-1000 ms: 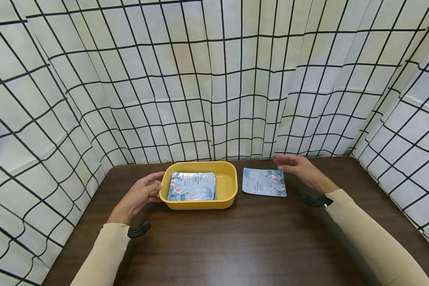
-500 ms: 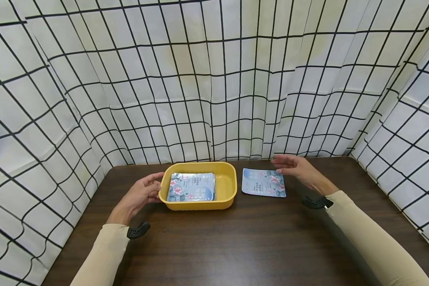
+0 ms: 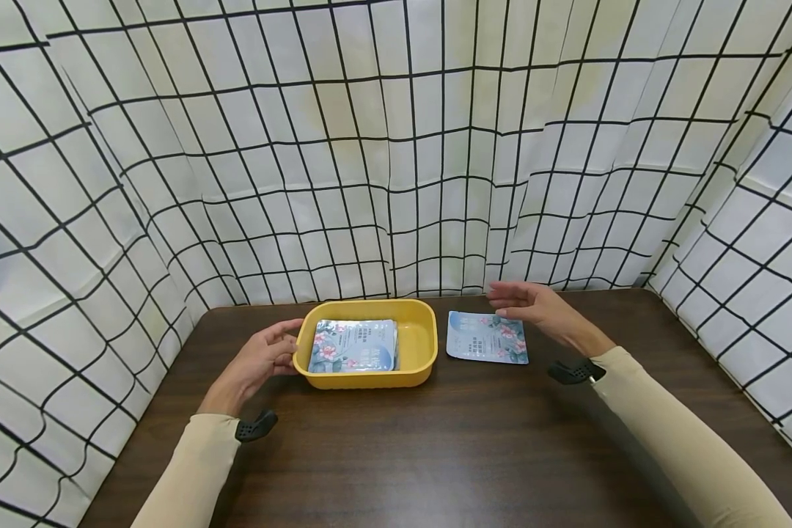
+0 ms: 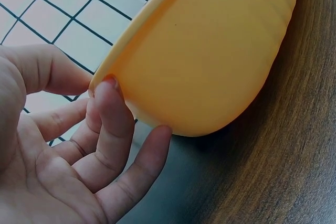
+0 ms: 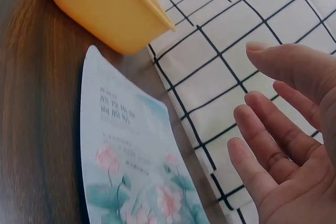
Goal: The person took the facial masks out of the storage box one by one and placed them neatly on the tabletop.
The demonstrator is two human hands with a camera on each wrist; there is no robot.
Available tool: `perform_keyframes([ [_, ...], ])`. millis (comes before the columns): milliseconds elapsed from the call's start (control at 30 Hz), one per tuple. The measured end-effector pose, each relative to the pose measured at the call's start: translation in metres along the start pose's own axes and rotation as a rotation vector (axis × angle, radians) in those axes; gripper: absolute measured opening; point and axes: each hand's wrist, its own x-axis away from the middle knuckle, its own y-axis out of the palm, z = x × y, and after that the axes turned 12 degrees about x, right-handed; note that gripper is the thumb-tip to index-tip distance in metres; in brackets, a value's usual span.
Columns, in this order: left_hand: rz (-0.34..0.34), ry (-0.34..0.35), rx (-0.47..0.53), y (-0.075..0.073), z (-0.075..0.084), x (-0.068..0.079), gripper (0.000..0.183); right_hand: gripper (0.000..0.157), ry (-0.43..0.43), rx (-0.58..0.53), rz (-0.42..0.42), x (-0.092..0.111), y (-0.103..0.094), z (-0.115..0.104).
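A yellow plastic basin (image 3: 422, 372) stands on the dark table with several pale blue, flower-printed face mask sachets (image 3: 355, 345) stacked in its left part. My left hand (image 3: 259, 361) is at the basin's left end; in the left wrist view its thumb and fingers (image 4: 113, 108) pinch the rim. One more face mask sachet (image 3: 485, 339) lies flat on the table, right of the basin. Over that sachet's far right corner hovers my right hand (image 3: 534, 312), fingers extended and holding nothing. The right wrist view shows a gap between this hand and the sachet (image 5: 139, 156).
A brown wood-grain table (image 3: 396, 455) spreads out in front. White cloth with a black grid (image 3: 422, 161) hangs behind the table and on both sides. Each wrist wears a black strap (image 3: 257, 426).
My right hand has shifted left, further over the loose sachet. My left hand stays on the basin, and the sachets keep their places.
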Motion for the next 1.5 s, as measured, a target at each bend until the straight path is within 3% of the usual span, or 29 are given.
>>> perform_keyframes([
  [167,-0.002,0.007,-0.003,0.000,0.000,0.000,0.062,0.071,-0.005,-0.020,-0.030,-0.007,0.005,-0.012],
  [833,-0.008,0.003,0.002,0.000,0.002,-0.001,0.063,0.062,-0.094,-0.038,-0.101,-0.028,0.028,-0.040],
  [1233,-0.003,-0.005,0.013,0.000,-0.001,-0.002,0.064,0.065,-0.077,-0.030,-0.123,-0.038,0.040,-0.059],
  [1500,-0.003,0.001,0.013,0.000,-0.001,-0.001,0.064,0.059,-0.106,-0.049,-0.155,-0.049,0.052,-0.066],
])
